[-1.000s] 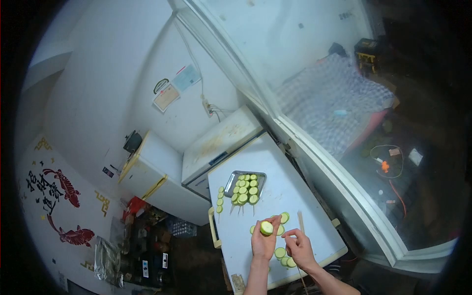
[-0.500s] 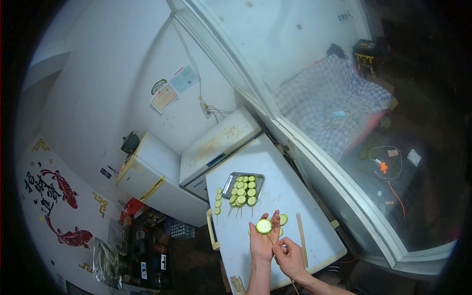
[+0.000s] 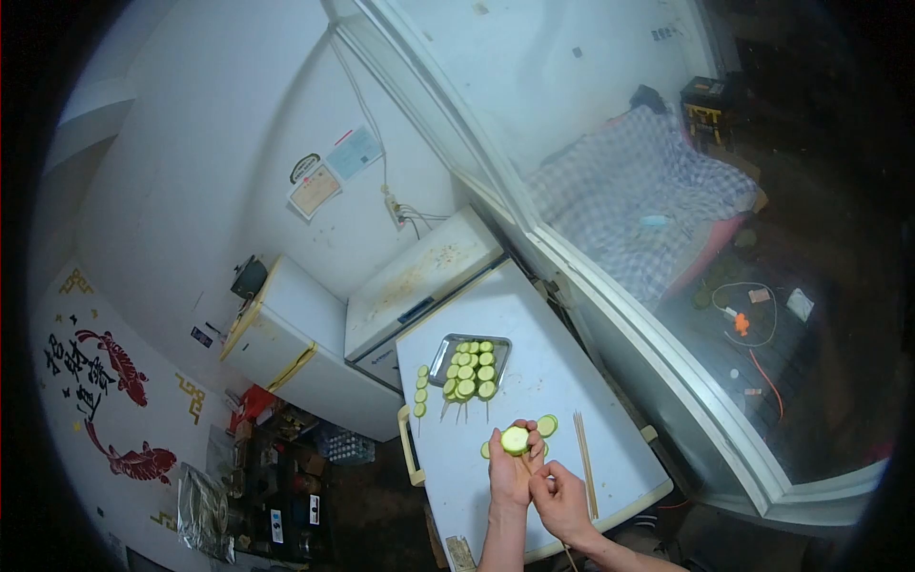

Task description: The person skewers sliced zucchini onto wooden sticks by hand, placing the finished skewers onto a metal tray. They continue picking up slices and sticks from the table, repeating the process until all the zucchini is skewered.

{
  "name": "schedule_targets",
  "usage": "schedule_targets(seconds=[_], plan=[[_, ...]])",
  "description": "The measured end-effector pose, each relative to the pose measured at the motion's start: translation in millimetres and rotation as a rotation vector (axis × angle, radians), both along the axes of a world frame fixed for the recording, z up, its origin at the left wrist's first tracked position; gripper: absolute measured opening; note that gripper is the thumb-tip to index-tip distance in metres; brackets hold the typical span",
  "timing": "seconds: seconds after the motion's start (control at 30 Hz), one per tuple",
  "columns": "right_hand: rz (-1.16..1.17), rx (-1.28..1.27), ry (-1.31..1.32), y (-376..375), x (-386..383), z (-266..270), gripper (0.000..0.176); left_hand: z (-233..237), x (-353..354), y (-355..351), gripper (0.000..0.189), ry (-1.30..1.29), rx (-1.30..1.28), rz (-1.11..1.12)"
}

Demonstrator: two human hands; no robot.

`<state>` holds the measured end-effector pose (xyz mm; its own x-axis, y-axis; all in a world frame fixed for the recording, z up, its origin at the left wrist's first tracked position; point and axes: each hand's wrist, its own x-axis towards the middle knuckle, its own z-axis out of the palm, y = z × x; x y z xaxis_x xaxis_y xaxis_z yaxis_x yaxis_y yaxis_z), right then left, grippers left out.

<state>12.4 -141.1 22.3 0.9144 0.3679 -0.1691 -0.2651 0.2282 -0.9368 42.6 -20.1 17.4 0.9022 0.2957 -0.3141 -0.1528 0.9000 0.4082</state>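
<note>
My left hand (image 3: 512, 480) is palm up, its fingers curled around a pale green zucchini slice (image 3: 515, 439). Close beside it, my right hand (image 3: 560, 500) pinches a thin wooden skewer (image 3: 571, 557), whose tail sticks out below the wrist. The skewer's tip points toward the slice, but whether it has entered is too small to tell. Partly behind the left hand, loose zucchini slices (image 3: 547, 425) lie on the white tabletop (image 3: 562, 372). A bundle of bare skewers (image 3: 586, 467) rests to the right of my hands.
Several zucchini skewers (image 3: 466, 374) are piled on a metal tray (image 3: 440, 357); another skewer of slices (image 3: 420, 393) lies left of it. A white chest freezer (image 3: 419, 276) adjoins the table's far end. A glass partition (image 3: 610, 286) runs along the right.
The fingers of my left hand have curled in closer around the zucchini slice, which has tilted slightly. My right hand stays near it with the skewer. The view has shifted a little.
</note>
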Motion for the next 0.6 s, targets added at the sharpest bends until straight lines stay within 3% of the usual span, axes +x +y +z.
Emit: schedule_targets(seconds=[0.6], plan=[[-0.031, -0.079, -0.14, 0.1, 1.6, 4.4, 0.016, 4.9, 2.6, -1.5, 0.029, 0.025, 0.15, -0.049]])
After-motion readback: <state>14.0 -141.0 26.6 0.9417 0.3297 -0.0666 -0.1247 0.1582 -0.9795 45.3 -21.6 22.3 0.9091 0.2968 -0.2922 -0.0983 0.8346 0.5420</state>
